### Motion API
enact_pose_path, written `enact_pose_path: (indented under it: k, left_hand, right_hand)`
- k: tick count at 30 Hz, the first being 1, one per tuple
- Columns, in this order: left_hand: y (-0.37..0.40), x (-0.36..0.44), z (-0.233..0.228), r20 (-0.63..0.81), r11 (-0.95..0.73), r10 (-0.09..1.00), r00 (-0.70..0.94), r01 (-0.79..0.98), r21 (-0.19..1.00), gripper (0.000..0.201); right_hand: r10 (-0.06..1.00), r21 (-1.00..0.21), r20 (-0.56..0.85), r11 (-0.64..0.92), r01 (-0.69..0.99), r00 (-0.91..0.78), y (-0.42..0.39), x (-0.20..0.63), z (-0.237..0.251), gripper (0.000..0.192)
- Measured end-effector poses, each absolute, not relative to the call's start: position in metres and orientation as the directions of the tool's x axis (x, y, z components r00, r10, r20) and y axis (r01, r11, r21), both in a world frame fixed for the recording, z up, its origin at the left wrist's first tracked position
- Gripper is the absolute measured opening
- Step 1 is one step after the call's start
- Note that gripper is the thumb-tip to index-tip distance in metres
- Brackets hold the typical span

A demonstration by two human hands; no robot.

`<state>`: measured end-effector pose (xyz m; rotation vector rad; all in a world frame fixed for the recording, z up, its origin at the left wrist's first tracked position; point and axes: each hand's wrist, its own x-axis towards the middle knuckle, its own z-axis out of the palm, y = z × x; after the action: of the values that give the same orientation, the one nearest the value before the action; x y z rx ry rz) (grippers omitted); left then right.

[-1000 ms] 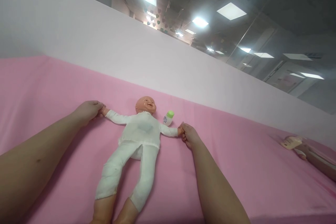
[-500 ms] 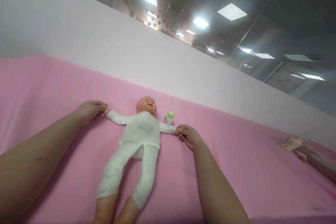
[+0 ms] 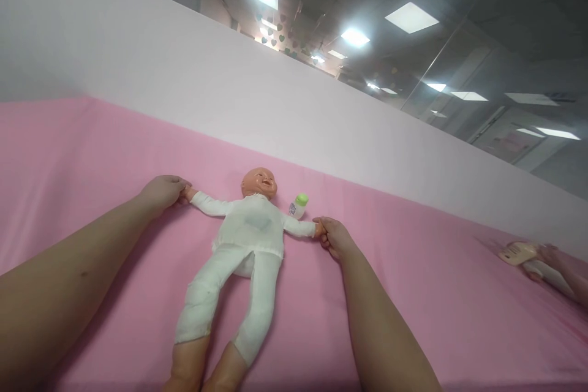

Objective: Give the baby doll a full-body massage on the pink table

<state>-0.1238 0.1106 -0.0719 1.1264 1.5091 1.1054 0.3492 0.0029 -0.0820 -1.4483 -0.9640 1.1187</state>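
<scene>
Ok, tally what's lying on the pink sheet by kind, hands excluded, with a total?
Dolls: 1, the baby doll, its arms held out by the left hand and right hand
Bottles: 1, the green-capped bottle
Unclear pale items: 1, the cream object at far right
Total: 3

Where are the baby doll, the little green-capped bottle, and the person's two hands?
baby doll [image 3: 250,226], head view, on its white chest.
bottle [image 3: 298,206], head view, on its body.
left hand [image 3: 164,191], head view, back of hand.
right hand [image 3: 334,236], head view, knuckles.
</scene>
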Motion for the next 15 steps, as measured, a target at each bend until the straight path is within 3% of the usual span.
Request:
enact_pose_path:
  k: [7, 15]
  left_hand:
    - [0.1073, -0.1255, -0.0672, -0.218, 0.221, 0.974, -0.068, 0.038, 0.975, 0.04]
    - [0.1124, -0.1296, -0.0762, -0.096, 0.109, 0.992, -0.081, 0.184, 0.977, 0.022]
  right_hand:
    - [0.976, -0.987, -0.155, -0.147, -0.059, 0.151, -0.0043, 0.3538, -0.0769, 0.034]
    - [0.983, -0.986, -0.166, -0.166, 0.006, 0.076, -0.0073, 0.3512, -0.0759, 0.038]
